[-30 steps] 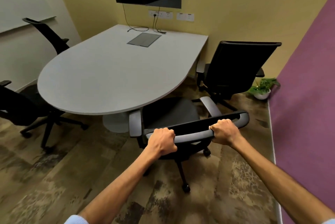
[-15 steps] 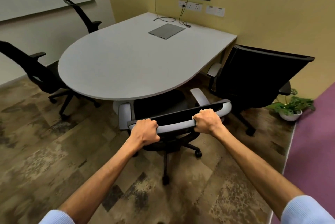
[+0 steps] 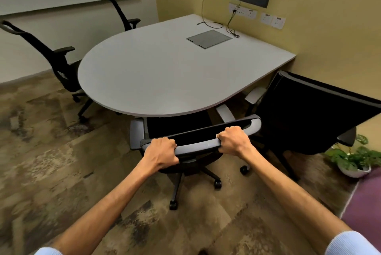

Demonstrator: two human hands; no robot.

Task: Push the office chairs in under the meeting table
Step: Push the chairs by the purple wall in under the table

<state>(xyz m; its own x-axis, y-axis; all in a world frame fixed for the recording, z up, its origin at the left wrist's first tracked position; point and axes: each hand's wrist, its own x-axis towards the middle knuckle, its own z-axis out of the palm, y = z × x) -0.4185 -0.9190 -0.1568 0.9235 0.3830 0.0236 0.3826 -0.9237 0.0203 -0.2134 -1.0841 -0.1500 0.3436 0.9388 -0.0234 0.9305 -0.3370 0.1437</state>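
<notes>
1. Now the chair (image 3: 185,131) sits further in than half a second ago: its seat has slid under the rounded end of the counter (image 3: 165,75), where earlier most of the seat still showed in front of the edge.
2. Since a second ago the view has also swung to the right side of the room's near end, so both chairs by the white wall show whole, and the plant (image 3: 350,159) has dropped to the lower right.
3. The left hand (image 3: 161,152) is closed over the left part of the chair's grey top rail, the fingers (image 3: 165,141) curled over the front of it, as in both earlier frames.
4. The right hand (image 3: 234,141) is closed the same way on the right part of the rail, knuckles up, wrist behind the backrest.
5. The rail runs between the two hands, bare in the middle, tilted up toward the right.
6. The chair's grey armrests stand just at the counter edge, one on each side.
7. A second black chair (image 3: 305,114) stands just to the right, its backrest turned outward, not pushed in.
8. Two more black chairs, one near (image 3: 51,56) and one far (image 3: 121,11), stand at the counter's left side.
</notes>
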